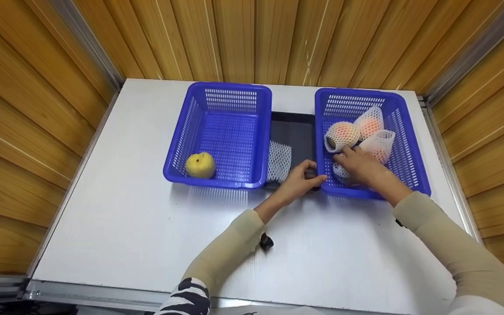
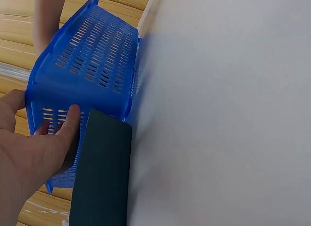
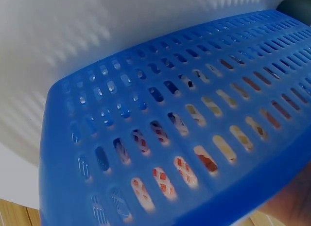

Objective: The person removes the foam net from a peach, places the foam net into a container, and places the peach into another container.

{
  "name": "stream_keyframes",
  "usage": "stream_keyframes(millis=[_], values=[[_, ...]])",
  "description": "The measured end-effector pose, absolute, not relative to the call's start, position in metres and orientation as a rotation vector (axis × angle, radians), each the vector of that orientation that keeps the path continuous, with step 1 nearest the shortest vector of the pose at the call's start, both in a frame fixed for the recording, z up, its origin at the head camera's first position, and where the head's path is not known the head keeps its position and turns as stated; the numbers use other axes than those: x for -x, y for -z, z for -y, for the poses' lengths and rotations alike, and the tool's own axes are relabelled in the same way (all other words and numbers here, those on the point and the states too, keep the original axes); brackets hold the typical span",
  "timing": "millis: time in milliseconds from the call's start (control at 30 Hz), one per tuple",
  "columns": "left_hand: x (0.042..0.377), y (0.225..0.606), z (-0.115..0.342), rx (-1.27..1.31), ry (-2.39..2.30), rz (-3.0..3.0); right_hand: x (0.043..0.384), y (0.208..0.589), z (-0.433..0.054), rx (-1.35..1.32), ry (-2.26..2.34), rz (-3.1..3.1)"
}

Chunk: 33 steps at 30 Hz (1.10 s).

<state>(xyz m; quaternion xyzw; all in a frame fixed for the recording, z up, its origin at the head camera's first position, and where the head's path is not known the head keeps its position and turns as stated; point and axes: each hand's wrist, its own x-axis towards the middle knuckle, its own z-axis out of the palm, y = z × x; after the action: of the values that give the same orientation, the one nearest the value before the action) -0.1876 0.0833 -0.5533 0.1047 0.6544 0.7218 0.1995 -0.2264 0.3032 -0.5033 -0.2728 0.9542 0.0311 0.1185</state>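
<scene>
My right hand (image 1: pixel 361 164) reaches into the right blue basket (image 1: pixel 414 148). Its fingers curl over a foam-netted fruit (image 1: pixel 339 172) near the front left corner, the palm covering most of it. Several other reddish fruits in white foam nets (image 1: pixel 343 134) lie around the hand. From the right wrist, red netted fruit (image 3: pixel 165 182) shows through the basket's slots. My left hand (image 1: pixel 298 181) is at that basket's left side. In the left wrist view, the left fingers (image 2: pixel 72 121) touch the outer wall (image 2: pixel 97 51), one at the rim.
A second blue basket (image 1: pixel 234 127) on the left holds one bare yellow fruit (image 1: pixel 200 165) in its front left corner. Between the baskets lies a black tray (image 1: pixel 298 135) with an empty foam net (image 1: pixel 279 162). Wooden panels (image 1: pixel 274 39) enclose the white table (image 1: pixel 147 227).
</scene>
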Motion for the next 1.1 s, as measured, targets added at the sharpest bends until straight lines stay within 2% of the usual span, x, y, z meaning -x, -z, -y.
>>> stream_keyframes(millis=[200, 500, 1100], values=[[0.187, 0.553, -0.083, -0.288, -2.014, -1.824, 0.221, 0.498, -0.304, 0.782, -0.020, -2.822], [0.187, 0.553, -0.083, -0.304, -2.038, -1.791, 0.214, 0.466, -0.304, 0.612, 0.085, -2.851], [0.187, 0.553, -0.080, -0.342, -2.007, -1.831, 0.197, 0.424, -0.303, 0.523, 0.408, -3.008]])
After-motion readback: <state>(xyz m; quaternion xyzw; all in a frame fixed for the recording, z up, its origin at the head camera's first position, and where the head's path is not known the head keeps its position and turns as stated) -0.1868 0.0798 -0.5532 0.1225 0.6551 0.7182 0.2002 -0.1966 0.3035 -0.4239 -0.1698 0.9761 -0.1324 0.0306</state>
